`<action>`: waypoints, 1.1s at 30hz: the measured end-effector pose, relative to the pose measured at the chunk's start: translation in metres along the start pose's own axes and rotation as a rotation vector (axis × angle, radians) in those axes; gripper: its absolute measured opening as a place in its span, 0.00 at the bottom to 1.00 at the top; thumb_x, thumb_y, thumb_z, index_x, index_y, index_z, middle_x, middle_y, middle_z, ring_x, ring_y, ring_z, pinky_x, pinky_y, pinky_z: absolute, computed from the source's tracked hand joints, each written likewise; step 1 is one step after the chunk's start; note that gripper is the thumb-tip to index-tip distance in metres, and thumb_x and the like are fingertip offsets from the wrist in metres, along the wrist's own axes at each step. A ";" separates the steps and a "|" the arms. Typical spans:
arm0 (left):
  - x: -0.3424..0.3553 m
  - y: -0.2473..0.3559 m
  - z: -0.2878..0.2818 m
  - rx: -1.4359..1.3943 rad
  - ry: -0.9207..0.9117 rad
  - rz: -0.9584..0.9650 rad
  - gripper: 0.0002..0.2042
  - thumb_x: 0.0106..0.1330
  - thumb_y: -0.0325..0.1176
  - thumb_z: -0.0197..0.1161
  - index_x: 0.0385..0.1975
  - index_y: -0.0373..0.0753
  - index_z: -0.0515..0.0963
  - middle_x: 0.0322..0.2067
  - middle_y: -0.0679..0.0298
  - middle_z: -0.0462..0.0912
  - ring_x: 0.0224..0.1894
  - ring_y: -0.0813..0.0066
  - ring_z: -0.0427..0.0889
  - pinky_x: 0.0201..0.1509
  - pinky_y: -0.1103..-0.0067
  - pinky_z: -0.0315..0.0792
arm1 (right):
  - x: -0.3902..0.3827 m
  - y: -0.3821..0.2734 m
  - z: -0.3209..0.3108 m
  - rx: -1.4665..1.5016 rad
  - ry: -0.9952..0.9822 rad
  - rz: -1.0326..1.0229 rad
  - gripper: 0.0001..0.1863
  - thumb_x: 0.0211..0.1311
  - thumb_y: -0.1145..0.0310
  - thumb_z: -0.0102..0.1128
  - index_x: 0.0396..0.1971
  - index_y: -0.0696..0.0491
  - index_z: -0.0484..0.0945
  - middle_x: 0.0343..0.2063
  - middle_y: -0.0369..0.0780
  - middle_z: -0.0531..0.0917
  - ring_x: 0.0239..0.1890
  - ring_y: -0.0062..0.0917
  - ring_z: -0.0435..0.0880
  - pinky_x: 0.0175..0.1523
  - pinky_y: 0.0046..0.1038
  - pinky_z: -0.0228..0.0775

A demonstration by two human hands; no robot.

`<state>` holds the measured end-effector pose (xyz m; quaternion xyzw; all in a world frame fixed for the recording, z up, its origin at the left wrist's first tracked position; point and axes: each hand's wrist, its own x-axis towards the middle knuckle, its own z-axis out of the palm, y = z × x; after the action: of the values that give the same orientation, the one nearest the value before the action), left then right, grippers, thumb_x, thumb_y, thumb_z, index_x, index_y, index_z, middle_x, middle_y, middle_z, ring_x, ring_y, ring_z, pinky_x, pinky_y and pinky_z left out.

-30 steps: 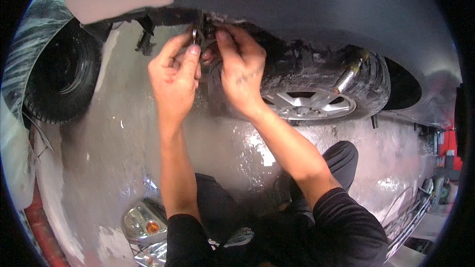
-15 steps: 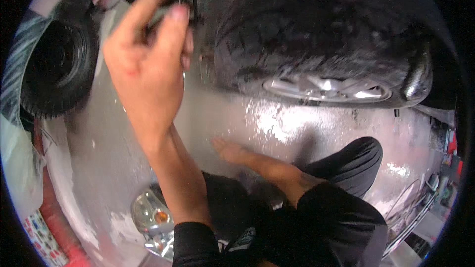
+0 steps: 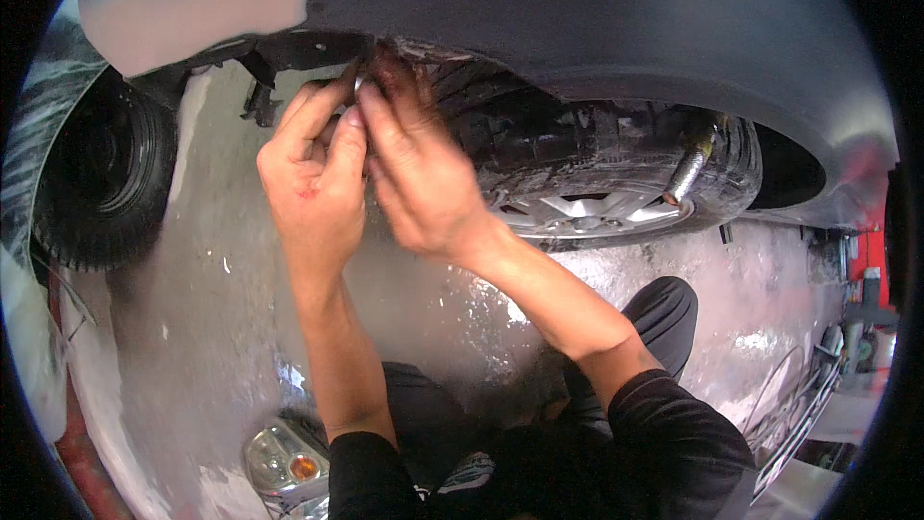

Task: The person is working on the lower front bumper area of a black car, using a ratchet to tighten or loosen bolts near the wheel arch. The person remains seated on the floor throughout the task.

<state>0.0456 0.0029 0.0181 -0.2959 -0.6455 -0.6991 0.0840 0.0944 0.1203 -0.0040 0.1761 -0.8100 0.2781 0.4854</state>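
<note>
My left hand (image 3: 313, 173) is closed, thumb and forefinger pinching a small shiny metal piece (image 3: 360, 84) whose kind I cannot make out. Beside it, my right hand (image 3: 428, 178) has come up against the same spot, its fingers closed and slightly blurred. What lies within the right fingers is hidden. Both hands' fingertips are at the lower edge of a dark grey car fender (image 3: 539, 14), next to the wheel arch. Behind and right of the hands is the car's tyre (image 3: 539, 130), with a silver spoked rim (image 3: 597, 210).
A silver tube-like piece (image 3: 688, 173) sticks out in front of the tyre. At far left stands another tyre (image 3: 106, 149), beside plastic sheeting (image 3: 29, 327). A headlight (image 3: 279, 457) lies on the wet floor (image 3: 231, 327) at lower left. Metal framework (image 3: 794, 424) is at lower right.
My right hand has risen from low over the floor to meet the left hand at the fender edge. The view has tilted up, bringing the fender into sight.
</note>
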 end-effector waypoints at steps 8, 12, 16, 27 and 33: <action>0.001 0.003 0.005 -0.001 0.024 -0.017 0.09 0.67 0.20 0.59 0.44 0.25 0.80 0.33 0.68 0.76 0.25 0.89 0.70 0.25 0.87 0.63 | -0.004 0.010 0.001 0.134 0.214 0.217 0.17 0.60 0.80 0.59 0.51 0.65 0.78 0.47 0.55 0.82 0.49 0.44 0.84 0.52 0.33 0.77; -0.002 0.001 0.004 0.008 0.033 -0.034 0.08 0.66 0.20 0.60 0.43 0.25 0.80 0.32 0.68 0.76 0.23 0.88 0.70 0.24 0.86 0.63 | 0.017 0.012 0.007 0.267 0.328 0.429 0.10 0.61 0.75 0.64 0.41 0.61 0.84 0.33 0.44 0.86 0.35 0.30 0.85 0.44 0.26 0.74; 0.002 -0.004 0.003 0.054 0.007 0.022 0.10 0.68 0.23 0.61 0.46 0.28 0.80 0.34 0.66 0.80 0.22 0.87 0.73 0.19 0.88 0.64 | 0.016 0.011 -0.008 0.312 0.238 0.418 0.08 0.62 0.73 0.64 0.38 0.61 0.84 0.32 0.43 0.86 0.35 0.25 0.84 0.43 0.26 0.73; 0.001 0.001 0.005 0.122 0.034 0.053 0.07 0.69 0.24 0.61 0.43 0.28 0.80 0.32 0.67 0.79 0.22 0.87 0.72 0.20 0.87 0.63 | 0.027 0.012 0.015 0.440 0.376 0.561 0.10 0.68 0.68 0.61 0.36 0.61 0.80 0.27 0.37 0.83 0.30 0.18 0.76 0.37 0.24 0.68; 0.002 0.005 0.010 0.063 0.063 -0.003 0.06 0.68 0.23 0.61 0.39 0.26 0.80 0.29 0.68 0.74 0.24 0.88 0.68 0.25 0.85 0.61 | 0.013 0.007 0.007 0.492 0.295 0.589 0.08 0.69 0.71 0.58 0.38 0.61 0.79 0.30 0.39 0.83 0.32 0.19 0.76 0.38 0.26 0.70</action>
<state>0.0492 0.0122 0.0237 -0.2700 -0.6647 -0.6874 0.1129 0.0792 0.1212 0.0031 0.0058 -0.6570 0.6126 0.4394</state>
